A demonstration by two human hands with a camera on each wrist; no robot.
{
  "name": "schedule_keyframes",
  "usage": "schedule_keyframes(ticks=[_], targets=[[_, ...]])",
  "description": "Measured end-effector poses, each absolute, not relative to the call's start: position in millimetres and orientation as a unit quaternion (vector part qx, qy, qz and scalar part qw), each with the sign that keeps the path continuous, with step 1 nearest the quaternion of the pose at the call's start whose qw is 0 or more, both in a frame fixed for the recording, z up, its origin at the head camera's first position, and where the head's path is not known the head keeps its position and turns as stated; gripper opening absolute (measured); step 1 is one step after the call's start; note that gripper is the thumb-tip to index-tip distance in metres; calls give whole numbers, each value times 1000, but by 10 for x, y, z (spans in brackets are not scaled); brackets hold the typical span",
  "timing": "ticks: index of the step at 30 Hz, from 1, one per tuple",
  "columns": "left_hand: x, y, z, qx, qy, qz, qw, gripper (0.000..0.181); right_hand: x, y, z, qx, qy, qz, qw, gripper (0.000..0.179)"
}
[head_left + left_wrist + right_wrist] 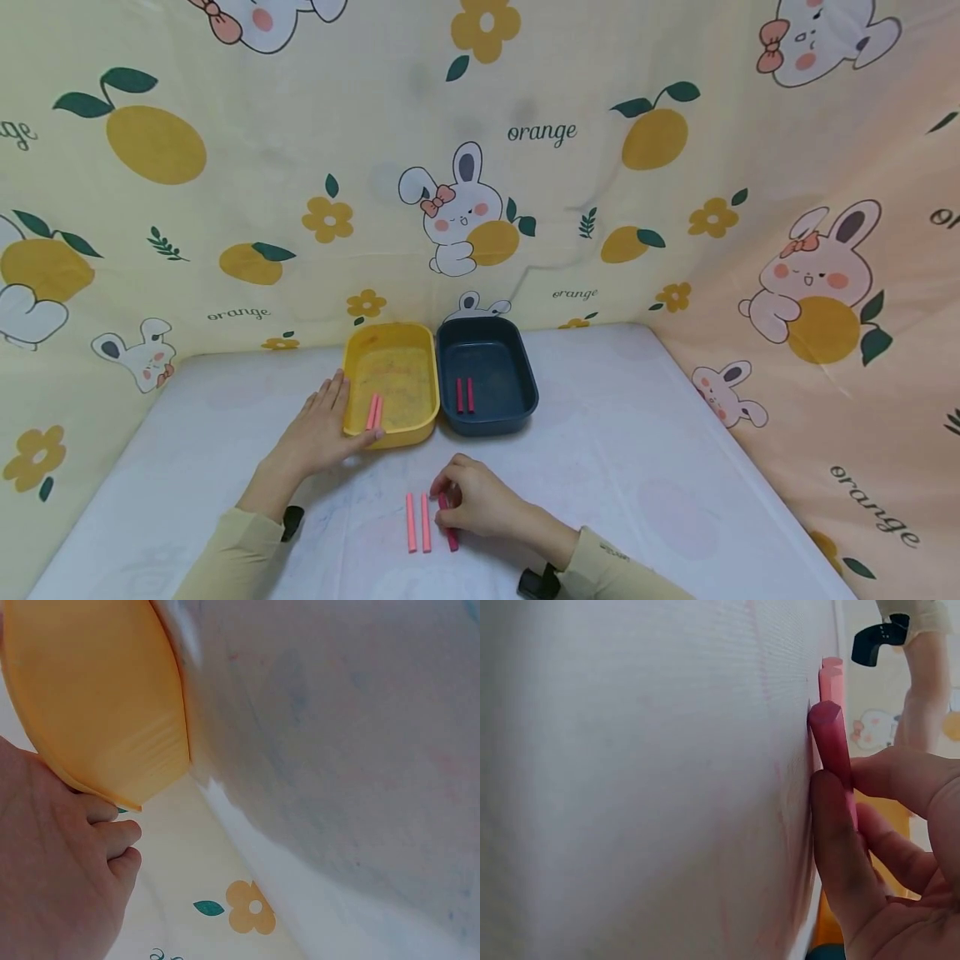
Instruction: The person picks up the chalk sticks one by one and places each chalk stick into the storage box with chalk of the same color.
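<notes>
My right hand (480, 497) pinches a dark pink crayon (452, 540) between thumb and fingers, close above the white tabletop. In the right wrist view, the crayon's six-sided end (826, 712) points away from the fingertips. Two light pink crayons (411, 523) lie side by side just left of this hand. My left hand (318, 425) rests against the left side of the yellow box (412, 437), fingers extended along it and thumb over the front rim. Two light pink crayons (374, 410) lie in the yellow box. Two dark pink crayons (465, 396) lie in the navy box (491, 427).
Both boxes stand side by side toward the back of the white table (637, 467). A patterned cloth (555, 200) with rabbits and oranges hangs behind and to the right. Black devices (538, 583) sit at both wrists.
</notes>
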State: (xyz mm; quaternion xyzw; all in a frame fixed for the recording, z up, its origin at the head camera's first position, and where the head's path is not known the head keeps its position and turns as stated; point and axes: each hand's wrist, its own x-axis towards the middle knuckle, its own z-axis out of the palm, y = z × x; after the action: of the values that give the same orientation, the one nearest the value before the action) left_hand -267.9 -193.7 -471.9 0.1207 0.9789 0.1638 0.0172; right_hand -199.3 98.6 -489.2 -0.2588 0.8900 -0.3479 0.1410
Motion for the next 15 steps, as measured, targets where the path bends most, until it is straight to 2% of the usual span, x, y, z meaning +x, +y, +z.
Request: schedule_keyframes(ticks=[15], targets=[[-2684,-1928,-4722,114,979,165,23,121,-1995,1078,-4920,-247,836,-475,119,27]])
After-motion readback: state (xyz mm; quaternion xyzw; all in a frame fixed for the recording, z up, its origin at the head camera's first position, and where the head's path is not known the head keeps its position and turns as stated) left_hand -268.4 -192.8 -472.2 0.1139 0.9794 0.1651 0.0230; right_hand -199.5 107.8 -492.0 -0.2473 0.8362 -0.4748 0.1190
